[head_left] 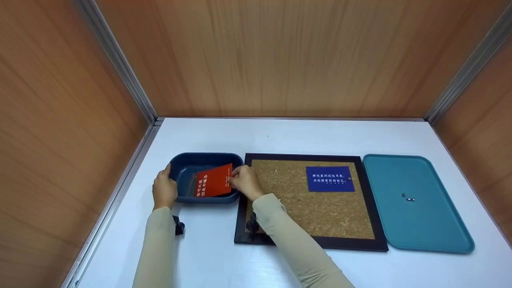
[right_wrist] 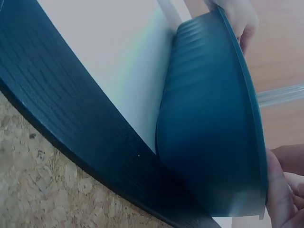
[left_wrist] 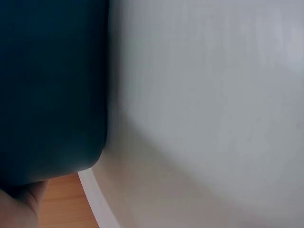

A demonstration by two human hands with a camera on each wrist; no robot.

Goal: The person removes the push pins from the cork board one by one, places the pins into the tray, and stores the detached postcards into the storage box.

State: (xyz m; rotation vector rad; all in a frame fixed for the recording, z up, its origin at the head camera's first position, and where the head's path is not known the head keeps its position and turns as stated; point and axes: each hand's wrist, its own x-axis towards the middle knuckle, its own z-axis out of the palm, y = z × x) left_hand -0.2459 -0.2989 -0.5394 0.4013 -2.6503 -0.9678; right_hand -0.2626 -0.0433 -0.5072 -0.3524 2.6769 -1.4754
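Note:
A deep blue plastic tub [head_left: 188, 199] stands on the white table, left of a framed cork board [head_left: 288, 216]. My left hand [head_left: 164, 189] grips its left rim; in the left wrist view only a bit of that hand [left_wrist: 19, 211] shows below the tub wall [left_wrist: 52, 85]. Inside the tub a red card [head_left: 216, 180] with white writing lies tilted, and my right hand [head_left: 247, 182] pinches its right edge. In the right wrist view my right hand [right_wrist: 282, 194] is at the near rim of the tub [right_wrist: 209, 118]; the card is hidden there.
A blue card [head_left: 330, 179] with white writing lies on the cork, with a small pin [head_left: 349, 179] at its right edge. Right of the board, a teal tray [head_left: 420, 176] holds a few tiny metallic pieces [head_left: 410, 199]. Wood-grain walls [head_left: 264, 60] enclose the table.

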